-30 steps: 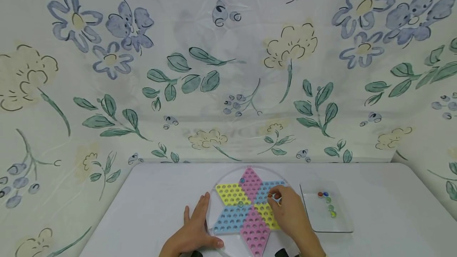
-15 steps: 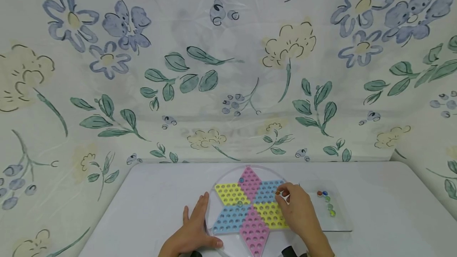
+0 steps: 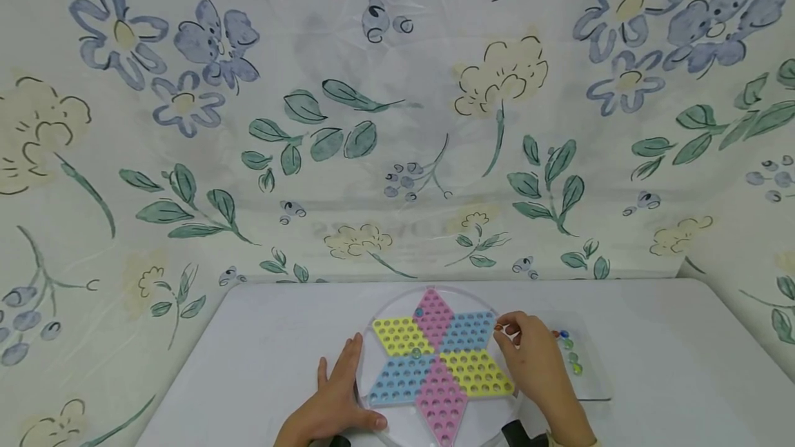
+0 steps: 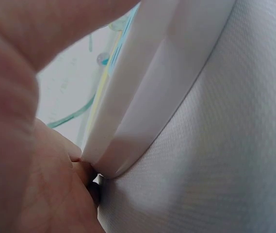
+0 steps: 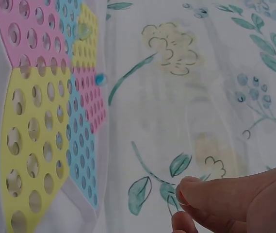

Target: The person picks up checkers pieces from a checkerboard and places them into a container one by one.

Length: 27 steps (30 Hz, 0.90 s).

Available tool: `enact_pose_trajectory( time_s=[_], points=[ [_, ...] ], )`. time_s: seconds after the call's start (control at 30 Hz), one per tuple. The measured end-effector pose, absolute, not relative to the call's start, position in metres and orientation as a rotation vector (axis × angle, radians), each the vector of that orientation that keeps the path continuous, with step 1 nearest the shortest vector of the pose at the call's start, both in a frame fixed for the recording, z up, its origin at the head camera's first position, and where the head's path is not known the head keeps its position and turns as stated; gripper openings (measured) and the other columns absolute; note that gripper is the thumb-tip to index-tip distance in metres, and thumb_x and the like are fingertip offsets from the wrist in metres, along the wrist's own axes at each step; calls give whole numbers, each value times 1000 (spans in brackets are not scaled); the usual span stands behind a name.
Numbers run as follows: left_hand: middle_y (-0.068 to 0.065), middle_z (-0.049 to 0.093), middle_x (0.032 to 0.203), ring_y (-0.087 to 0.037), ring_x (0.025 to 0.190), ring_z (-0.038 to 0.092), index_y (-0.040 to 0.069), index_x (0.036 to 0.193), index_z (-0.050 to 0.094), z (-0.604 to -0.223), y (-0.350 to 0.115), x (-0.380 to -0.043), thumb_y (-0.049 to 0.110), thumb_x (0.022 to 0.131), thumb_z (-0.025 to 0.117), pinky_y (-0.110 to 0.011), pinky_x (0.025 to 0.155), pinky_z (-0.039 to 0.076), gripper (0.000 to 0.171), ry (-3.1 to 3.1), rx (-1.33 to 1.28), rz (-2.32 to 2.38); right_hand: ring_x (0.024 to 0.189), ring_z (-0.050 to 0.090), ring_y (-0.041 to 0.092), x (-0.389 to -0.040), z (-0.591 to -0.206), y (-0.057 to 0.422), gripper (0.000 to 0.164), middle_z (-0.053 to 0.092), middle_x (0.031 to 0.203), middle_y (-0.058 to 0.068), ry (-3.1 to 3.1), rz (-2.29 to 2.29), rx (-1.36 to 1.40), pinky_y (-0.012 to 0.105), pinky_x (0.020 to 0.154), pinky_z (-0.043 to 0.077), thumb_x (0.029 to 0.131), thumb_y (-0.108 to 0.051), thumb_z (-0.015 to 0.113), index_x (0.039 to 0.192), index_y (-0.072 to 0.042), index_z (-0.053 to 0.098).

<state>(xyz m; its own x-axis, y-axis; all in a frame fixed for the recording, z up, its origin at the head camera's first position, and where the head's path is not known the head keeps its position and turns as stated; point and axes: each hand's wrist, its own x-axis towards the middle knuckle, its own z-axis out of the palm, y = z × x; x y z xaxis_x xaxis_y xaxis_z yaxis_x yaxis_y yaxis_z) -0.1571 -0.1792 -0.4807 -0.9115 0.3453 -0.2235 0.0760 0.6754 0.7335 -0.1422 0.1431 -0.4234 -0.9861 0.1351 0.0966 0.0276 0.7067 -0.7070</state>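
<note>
A round Chinese checkers board with a pink, yellow and blue star of holes lies on the table. My left hand rests against its left rim, thumb and fingers spread; the left wrist view shows the white rim beside the palm. Between thumb and index finger, my right hand pinches a small orange-red marble, at the board's right edge. That marble is partly hidden by the fingertips in the right wrist view. A blue marble sits in the far pink point, and a green marble near the centre.
To the right stands a shallow clear tray with several marbles in it, partly behind my right hand. The white table ends at a flower-patterned cloth that hangs behind it and at the sides.
My right hand has moved right, from above the blue and yellow sections to the board's right edge, still pinching the marble. The left hand stays in place.
</note>
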Motion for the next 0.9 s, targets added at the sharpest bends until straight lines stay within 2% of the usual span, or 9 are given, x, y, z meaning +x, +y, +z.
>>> enact_pose_trajectory(
  time_s=[0.23,0.9],
  points=[
    [-27,6,165,-47,151,0,-4,159,1,-480,-180,-157,44,60,95,-68,109,-21,145,2543,354,1094,83,58,20,-144,-425,147,19,63,94,8,-2757,1164,-189,37,72,51,95,-10,67,110,1,68],
    [-27,6,165,-46,151,-1,-4,159,1,-479,-179,-156,44,61,95,-68,109,-21,144,2542,356,1102,84,58,24,-149,-432,159,23,64,94,12,-2750,1177,-292,35,69,50,94,-8,66,113,5,67]
  ],
)
